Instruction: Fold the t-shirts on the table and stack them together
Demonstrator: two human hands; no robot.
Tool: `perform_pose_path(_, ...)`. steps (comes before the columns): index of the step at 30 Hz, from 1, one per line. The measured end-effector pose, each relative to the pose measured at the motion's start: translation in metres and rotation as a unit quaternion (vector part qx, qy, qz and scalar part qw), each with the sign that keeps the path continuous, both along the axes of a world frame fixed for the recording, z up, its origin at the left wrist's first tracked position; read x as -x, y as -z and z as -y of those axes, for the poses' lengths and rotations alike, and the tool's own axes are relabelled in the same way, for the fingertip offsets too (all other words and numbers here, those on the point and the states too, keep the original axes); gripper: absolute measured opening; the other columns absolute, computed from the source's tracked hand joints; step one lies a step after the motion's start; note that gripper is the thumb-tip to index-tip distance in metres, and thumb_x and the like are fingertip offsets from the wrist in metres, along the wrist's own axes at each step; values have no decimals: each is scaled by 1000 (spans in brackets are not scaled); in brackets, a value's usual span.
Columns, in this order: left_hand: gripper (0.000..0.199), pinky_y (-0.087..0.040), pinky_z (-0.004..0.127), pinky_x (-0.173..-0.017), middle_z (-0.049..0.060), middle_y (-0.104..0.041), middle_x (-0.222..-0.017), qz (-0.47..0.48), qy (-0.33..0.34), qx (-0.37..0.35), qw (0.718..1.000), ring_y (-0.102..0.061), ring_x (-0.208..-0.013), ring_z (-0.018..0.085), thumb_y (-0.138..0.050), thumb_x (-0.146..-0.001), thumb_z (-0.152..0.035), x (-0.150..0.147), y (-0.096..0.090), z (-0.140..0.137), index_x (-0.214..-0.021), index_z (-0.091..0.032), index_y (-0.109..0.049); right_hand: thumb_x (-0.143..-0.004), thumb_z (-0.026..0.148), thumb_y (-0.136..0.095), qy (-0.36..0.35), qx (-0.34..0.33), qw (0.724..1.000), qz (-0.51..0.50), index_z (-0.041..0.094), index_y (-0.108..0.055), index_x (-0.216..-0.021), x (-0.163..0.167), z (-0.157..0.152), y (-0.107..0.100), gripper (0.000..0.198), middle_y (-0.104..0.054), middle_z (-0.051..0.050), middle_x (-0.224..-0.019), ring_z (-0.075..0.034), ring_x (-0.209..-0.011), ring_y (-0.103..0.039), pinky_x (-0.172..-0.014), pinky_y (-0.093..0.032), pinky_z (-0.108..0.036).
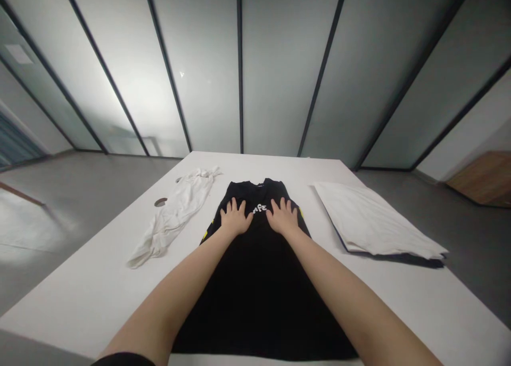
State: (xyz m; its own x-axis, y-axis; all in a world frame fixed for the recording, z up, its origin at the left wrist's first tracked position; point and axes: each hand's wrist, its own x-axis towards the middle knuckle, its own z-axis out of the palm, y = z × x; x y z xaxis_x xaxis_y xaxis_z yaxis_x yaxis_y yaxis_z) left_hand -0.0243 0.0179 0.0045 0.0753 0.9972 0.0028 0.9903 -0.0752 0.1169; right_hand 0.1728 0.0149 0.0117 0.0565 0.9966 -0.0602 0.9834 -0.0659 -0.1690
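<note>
Black shirt (259, 291) runs lengthwise beneath the fingers
Left hand (236, 218) and right hand (283, 217) lie equally near, splayed flat, gripping nothing.

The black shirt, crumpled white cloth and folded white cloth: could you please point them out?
Black shirt (261, 270), head view: middle front.
Crumpled white cloth (180, 207), head view: its middle.
Folded white cloth (371, 219), head view: top face.

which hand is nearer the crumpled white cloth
Left: the left hand rests on the black fabric shirt, right of the crumpled white cloth; the right hand lies farther away, farther right on the shirt.
</note>
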Motion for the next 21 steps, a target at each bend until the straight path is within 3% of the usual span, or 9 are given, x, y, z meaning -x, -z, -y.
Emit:
perform_pose_path(6, 76, -26, 66, -123, 20, -21, -177, 34, -46, -8, 998, -20, -161, 43, -36, -102, -63, -3, -6, -39, -166, -21, -37, -108, 53, -34, 8, -15, 1000, -18, 23, -33, -170, -6, -33, -4, 68, -21, -18, -177, -41, -162, -16, -126, -17, -61)
perform_pose_path(10, 67, -29, 64, -122, 22, -30, -173, 56, -63, -40, 996, -26, -159, 43, -45, -102, -56, -4, -8, -44, -158, -19, -47, -108, 49, -36, 4, -41, 998, -37, 22, -39, -167, -9, -37, -1, 65, -25, -17, -176, -41, -162, -20, -125, -19, -62)
perform_pose_path(15, 36, -45, 45, -110, 17, -62, -140, 105, -30, -153, 982, -56, -131, 32, -50, -102, -33, 4, -15, -23, -133, -20, -63, -106, 34, -42, -36, -156, 983, -87, 20, -61, -150, -19, -26, 8, 50, -42, -13, -169, -34, -155, -36, -125, -28, -53)
perform_pose_path(18, 28, -48, 42, -104, 12, -67, -124, 103, 19, -159, 982, -62, -116, 28, -48, -104, -32, 10, -18, 2, -123, -22, -67, -106, 28, -41, -62, -208, 967, -131, 18, -69, -136, -29, -11, 14, 43, -59, -13, -154, -26, -143, -50, -121, -35, -41)
perform_pose_path(21, 32, -47, 46, -106, 14, -67, -131, 64, 50, -125, 989, -61, -122, 32, -51, -104, -40, 10, -11, 33, -124, -21, -68, -106, 29, -40, -77, -207, 963, -151, 17, -69, -134, -33, 12, 19, 43, -65, -12, -146, -25, -138, -55, -119, -38, -39)
